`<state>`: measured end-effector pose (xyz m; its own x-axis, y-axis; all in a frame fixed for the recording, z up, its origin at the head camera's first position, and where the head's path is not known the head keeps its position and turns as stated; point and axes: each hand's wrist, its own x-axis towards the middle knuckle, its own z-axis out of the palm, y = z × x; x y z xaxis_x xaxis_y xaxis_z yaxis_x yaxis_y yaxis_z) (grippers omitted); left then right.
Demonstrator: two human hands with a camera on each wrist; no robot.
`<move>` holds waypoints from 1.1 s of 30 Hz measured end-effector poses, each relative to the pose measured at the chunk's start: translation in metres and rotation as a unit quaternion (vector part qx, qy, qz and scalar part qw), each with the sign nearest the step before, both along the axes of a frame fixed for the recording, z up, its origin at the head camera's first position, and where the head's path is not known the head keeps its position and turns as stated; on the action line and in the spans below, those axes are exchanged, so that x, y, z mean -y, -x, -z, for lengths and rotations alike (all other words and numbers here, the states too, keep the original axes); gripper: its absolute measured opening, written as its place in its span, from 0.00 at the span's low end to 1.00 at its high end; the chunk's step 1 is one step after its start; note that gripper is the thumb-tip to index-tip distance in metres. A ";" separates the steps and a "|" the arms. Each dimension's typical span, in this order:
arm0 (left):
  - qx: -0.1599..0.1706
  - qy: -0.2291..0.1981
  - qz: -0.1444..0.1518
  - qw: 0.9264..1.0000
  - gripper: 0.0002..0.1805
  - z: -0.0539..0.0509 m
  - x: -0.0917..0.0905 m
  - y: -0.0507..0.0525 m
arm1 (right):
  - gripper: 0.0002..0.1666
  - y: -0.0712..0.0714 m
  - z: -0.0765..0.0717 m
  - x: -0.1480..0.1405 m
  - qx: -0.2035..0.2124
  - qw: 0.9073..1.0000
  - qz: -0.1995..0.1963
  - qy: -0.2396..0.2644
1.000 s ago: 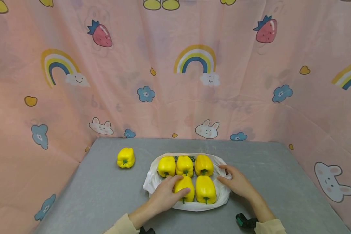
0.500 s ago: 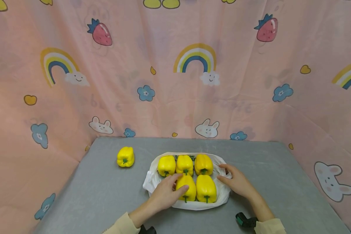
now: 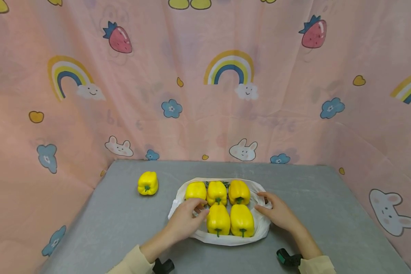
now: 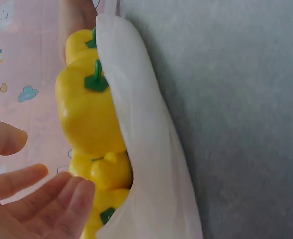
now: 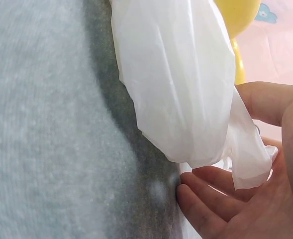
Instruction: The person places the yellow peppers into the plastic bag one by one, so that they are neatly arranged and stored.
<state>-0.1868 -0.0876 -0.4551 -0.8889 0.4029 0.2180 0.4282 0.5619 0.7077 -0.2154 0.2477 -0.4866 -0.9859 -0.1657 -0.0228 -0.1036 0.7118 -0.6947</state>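
Note:
A white plastic bag lies opened out on the table in the head view, with several yellow bell peppers in two rows inside it. My left hand hovers over the bag's left part, fingers bent loosely, just beside the front-left bell pepper. Nothing is between its fingers; in the left wrist view the fingertips stand apart from the peppers. My right hand holds the bag's right side, thumb inside and fingers outside. The right wrist view shows the bag's edge between thumb and fingers.
One more yellow bell pepper stands alone on the grey table, left of the bag. Something dark green shows behind the back row. A pink patterned cloth hangs around the table's back and sides. Black devices sit at both wrists.
My left hand pushed the front-left bell pepper slightly right, against its neighbour, then let go and drew back to the left. My right hand stays at the bag's right side.

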 end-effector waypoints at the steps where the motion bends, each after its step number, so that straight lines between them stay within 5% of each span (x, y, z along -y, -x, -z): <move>1: -0.005 -0.004 0.000 1.000 0.16 -0.001 0.001 0.000 | 0.36 0.000 0.000 0.000 0.000 1.000 0.000 0.000; 15: -0.072 -0.069 -0.003 0.995 0.12 -0.009 0.033 0.008 | 0.36 0.000 -0.001 0.001 -0.002 1.000 -0.002 -0.006; 23: -0.122 -0.070 -0.045 0.989 0.10 -0.016 0.055 0.016 | 0.35 0.000 0.000 0.001 0.000 1.000 0.003 -0.003; 33: -0.141 -0.054 -0.082 0.985 0.09 -0.020 0.078 0.029 | 0.35 0.000 -0.001 0.001 0.006 1.000 0.005 -0.003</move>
